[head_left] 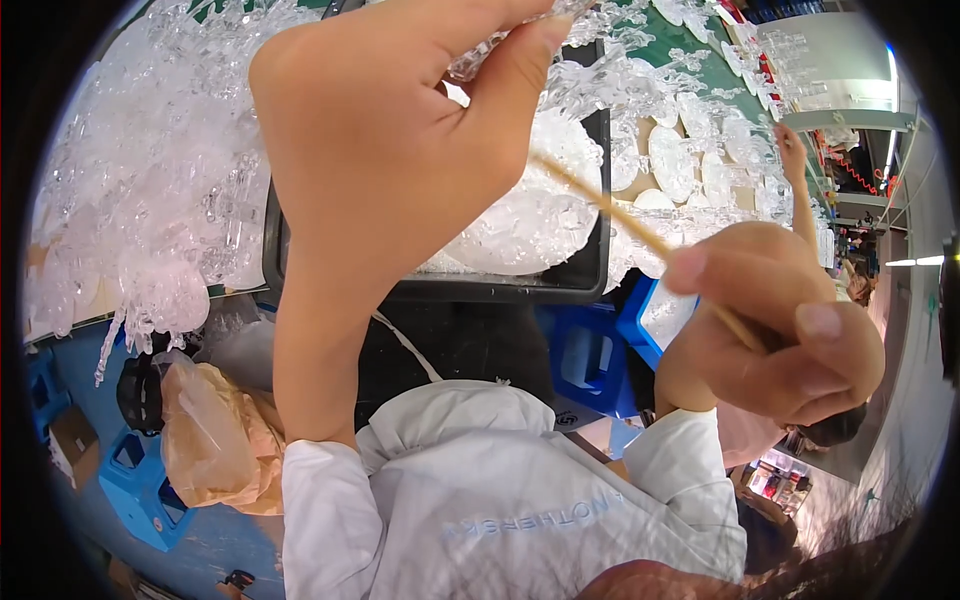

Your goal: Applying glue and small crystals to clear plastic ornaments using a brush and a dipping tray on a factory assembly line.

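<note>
Left hand [390,150] raised close to the camera, back of hand toward the lens, fingers [520,60] pinched on a small clear plastic piece [490,45] at the top edge. Most of the piece is hidden behind the thumb and fingertips.

Right hand [780,330] lower right, fist-like, fingers clamped round a thin wooden stick [620,215]. The stick slants up and left; its tip passes behind the left hand, so contact with the piece cannot be told.

Below the hands: black tray [590,285] holding more clear pieces, on a worktop [700,50] heaped with them [150,180]. Blue crates [590,360] under the edge. Another person's arm [800,190] reaches over the worktop at far right.

Risks, as judged:
- The pinch is on a small slick part; a push from the stick could pop it loose into the heap, where it would be hard to find.
- The stick is thin; side load could snap it.
- Its tip works out of sight, near the left fingertips; a slip could jab them.

Pose: left forearm near vertical, wrist bent forward. Right wrist cocked, forearm short in view, white sleeves [330,510] on both.
</note>
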Motion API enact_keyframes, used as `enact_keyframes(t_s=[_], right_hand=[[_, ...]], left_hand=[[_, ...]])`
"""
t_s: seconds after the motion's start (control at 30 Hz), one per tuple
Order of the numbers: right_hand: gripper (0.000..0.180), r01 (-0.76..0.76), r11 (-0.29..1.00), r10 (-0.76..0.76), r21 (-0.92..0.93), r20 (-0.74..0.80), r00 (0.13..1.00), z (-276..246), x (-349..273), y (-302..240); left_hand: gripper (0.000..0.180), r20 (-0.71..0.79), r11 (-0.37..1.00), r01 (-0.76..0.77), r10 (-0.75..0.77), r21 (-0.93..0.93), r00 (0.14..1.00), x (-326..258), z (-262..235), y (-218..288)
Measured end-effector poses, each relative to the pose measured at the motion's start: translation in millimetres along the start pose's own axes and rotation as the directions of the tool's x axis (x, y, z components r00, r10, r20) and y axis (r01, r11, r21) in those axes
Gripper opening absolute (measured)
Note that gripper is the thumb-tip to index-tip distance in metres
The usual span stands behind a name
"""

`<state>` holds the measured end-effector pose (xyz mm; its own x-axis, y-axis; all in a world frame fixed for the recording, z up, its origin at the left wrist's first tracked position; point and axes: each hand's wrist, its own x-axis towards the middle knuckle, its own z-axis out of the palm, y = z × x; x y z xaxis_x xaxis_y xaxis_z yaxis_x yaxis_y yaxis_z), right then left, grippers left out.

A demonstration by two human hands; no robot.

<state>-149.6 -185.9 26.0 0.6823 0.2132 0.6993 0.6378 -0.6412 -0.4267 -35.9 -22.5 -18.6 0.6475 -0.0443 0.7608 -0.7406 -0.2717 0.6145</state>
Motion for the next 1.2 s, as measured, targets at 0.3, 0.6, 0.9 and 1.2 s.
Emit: enact_keyframes(t_s=[0.3, 0.6, 0.9, 1.2], right_hand=[[0.026, -0.042, 0.998, 0.038, -0.053, -0.067, 0.997, 11.3, -1.4, -9.8], [0.025, -0.087, 0.991, 0.073, -0.101, -0.132, 0.989, 9.7, -1.5, -4.9], [0.025, -0.130, 0.984, 0.103, -0.123, -0.206, 0.973, 12.1, -1.2, -12.0], [0.028, -0.043, 0.985, 0.022, -0.169, -0.122, 0.992, 8.2, 7.1, 4.9]], left_hand=[[0.007, -0.006, 1.000, 0.020, -0.020, 0.006, 1.000, -0.5, 2.9, 3.1], [0.006, -0.013, 0.999, 0.043, -0.043, 0.013, 0.999, -4.2, 5.4, 8.4], [0.007, -0.027, 0.999, -0.009, 0.010, 0.041, 1.000, -2.7, -0.8, 6.5], [0.010, -0.038, 0.997, -0.024, 0.027, 0.073, 0.999, -3.3, -0.7, 0.8]])
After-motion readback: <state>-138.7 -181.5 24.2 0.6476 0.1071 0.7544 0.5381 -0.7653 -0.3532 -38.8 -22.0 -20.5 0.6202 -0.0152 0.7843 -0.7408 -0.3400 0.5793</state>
